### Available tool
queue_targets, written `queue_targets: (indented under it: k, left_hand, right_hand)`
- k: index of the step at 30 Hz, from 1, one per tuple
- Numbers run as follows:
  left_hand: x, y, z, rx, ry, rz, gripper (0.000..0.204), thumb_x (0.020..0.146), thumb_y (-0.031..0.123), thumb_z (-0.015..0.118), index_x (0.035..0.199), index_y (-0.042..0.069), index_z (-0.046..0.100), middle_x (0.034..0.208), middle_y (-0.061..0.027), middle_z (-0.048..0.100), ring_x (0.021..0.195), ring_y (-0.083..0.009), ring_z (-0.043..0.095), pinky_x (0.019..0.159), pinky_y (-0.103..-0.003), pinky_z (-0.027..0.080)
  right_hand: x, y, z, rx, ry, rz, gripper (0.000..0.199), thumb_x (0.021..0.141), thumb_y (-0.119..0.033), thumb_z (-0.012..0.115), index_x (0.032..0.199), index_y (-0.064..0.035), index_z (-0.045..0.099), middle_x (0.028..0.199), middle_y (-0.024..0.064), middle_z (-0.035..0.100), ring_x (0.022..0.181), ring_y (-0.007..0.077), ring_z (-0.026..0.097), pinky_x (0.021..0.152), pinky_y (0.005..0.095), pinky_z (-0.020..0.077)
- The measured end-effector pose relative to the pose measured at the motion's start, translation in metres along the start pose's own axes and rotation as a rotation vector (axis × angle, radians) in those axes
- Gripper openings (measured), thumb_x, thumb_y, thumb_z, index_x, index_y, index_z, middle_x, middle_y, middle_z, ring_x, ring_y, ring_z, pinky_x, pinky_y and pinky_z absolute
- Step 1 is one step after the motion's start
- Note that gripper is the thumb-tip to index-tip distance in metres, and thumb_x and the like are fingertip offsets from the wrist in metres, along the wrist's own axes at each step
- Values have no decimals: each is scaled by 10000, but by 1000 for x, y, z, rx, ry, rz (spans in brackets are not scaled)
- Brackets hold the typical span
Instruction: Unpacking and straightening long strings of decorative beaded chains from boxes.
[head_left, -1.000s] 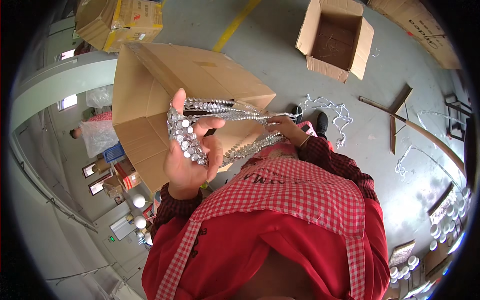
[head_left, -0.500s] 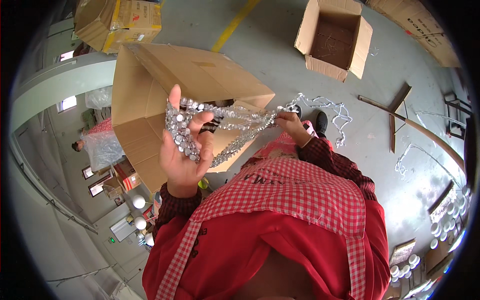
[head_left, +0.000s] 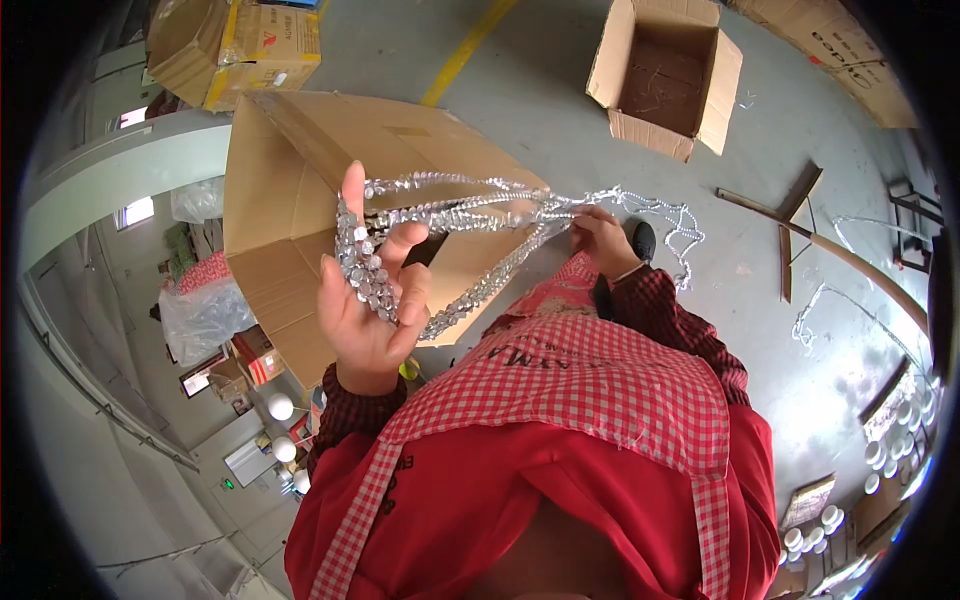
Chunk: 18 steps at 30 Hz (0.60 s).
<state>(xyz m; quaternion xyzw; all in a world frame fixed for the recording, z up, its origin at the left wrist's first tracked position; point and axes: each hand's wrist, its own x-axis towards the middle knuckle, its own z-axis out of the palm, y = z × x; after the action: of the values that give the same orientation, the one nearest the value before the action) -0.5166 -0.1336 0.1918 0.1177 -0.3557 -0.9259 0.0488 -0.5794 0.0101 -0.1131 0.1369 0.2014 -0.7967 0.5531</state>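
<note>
Several loops of a shiny silver bead garland [head_left: 470, 217] stretch between my two hands. My left hand [head_left: 362, 325] is raised, palm up, with the loops hung round its fingers; the index finger points up and the others curl around the beads. To the right, my right hand [head_left: 602, 243] pinches the bunched strands between thumb and fingers. Beyond that pinch, a loose tail of the garland runs out over the grey floor [head_left: 680, 350] near my dark shoe [head_left: 643, 240]. Part of the strands near the right fingertips is hidden by the hand.
A large open cardboard box [head_left: 420, 140] stands just beyond my left hand. A smaller open box [head_left: 665, 80] sits farther off to the right. A metal cross-shaped stand [head_left: 790, 225] and more silver strands [head_left: 810, 325] lie on the right. Taped cartons [head_left: 265, 55] stand far left.
My right hand has moved right and slightly nearer me, drawing the loops longer and straighter, with the strands spread apart. The left hand has barely moved.
</note>
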Motion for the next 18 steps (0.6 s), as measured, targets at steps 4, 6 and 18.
queue_targets:
  k: [4, 6, 18]
  left_hand:
    - [5, -2, 2, -20, -35, 4, 659, 892, 401, 385, 1366, 257, -49, 1174, -237, 451, 566, -172, 519, 307, -174, 379]
    - [7, -4, 3, -24, -55, -7, 658, 891, 402, 385, 1366, 257, -48, 1174, -239, 451, 567, -170, 520, 308, -172, 377]
    - [31, 5, -31, 356, 126, 134, 554, 921, 352, 311, 1378, 227, 23, 1218, -205, 441, 664, -134, 448, 392, -164, 380]
  right_hand:
    - [-4, 0, 12, -367, 321, -198, 261, 795, -5, 473, 1042, -39, 549, 945, 87, 595, 759, 153, 568, 670, 260, 445]
    - [-5, 2, 24, -835, -25, -701, 299, 796, -3, 419, 1063, -46, 546, 976, 110, 590, 850, 188, 563, 770, 295, 435]
    - [-31, 4, 41, -1154, -329, -294, 258, 823, -176, 512, 1041, -42, 548, 934, 175, 588, 861, 310, 574, 759, 361, 445]
